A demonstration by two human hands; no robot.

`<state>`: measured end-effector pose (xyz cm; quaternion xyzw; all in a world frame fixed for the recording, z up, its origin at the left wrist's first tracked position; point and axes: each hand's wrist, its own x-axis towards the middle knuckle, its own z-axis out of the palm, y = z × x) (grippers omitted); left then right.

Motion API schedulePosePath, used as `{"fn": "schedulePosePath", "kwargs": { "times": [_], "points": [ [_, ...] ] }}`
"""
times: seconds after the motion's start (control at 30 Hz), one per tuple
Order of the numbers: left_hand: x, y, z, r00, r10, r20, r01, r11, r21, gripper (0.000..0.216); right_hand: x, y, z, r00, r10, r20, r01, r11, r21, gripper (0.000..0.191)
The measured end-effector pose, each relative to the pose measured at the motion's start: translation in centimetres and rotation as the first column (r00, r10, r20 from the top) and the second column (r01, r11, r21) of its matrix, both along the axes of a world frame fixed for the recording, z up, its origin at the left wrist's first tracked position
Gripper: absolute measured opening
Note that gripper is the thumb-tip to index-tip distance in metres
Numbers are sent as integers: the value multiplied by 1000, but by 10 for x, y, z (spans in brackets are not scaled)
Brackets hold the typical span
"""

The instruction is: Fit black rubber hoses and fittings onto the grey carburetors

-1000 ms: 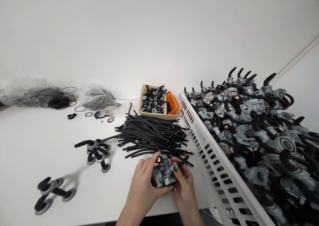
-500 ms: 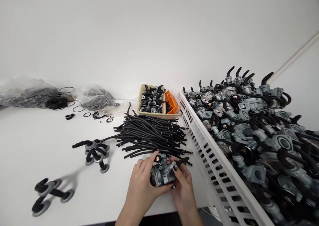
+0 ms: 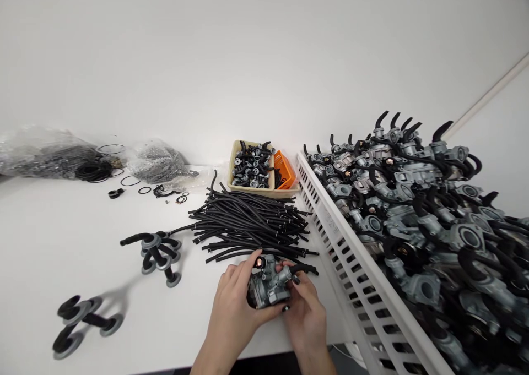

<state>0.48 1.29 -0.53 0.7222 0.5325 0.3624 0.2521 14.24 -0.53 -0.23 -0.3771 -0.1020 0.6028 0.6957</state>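
The carburetor (image 3: pixel 270 284), gripped between my left hand (image 3: pixel 235 297) and right hand (image 3: pixel 309 311) over the table (image 3: pixel 165 331) near the black hoses (image 3: pixel 252 218), now has its hose stub (image 3: pixel 306 267) tipped lower, so I judge I am adjusting its angle.

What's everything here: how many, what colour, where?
Wall: one, white, back
Table: one, white, below
Bags: at least two, clear, far left
Rings: several, black, near bags
Fitting clusters: two, grey-black, left
Tubes: many, black, centre
Tub: one, cream, behind tubes
Small fittings: many, grey-black, in tub
Basket: one, orange, beside fittings
Crate: one, white, right
Heaped metal parts: many, grey-black, in crate
Held metal part: one, grey, front centre
Left hand, right hand: one each, holding it
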Motion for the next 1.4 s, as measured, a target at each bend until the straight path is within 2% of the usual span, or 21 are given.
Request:
{"fn": "schedulePosePath", "kwargs": {
  "times": [0.17,0.4,0.7,0.87,1.4],
  "points": [
    [-1,0,1,1000,3,8,-2,999,-44,87,-1,1,-2,999,-42,-14,42,999,6,26],
    [-2,-1,3,999,12,37,-10,997,-71,86,-2,2,-3,994,-96,58,95,995,16,29],
    [-4,0,3,997,-8,72,16,994,-106,87,-2,2,-5,992,-37,120,33,999,36,34],
    [-4,0,2,997,-50,57,54,996,-69,87,1,1,-8,988,12,156,-19,999,44,36],
    [-3,0,0,997,-67,47,69,996,-49,89,2,2,-7,986,20,166,-25,999,30,36]
  ]
}}
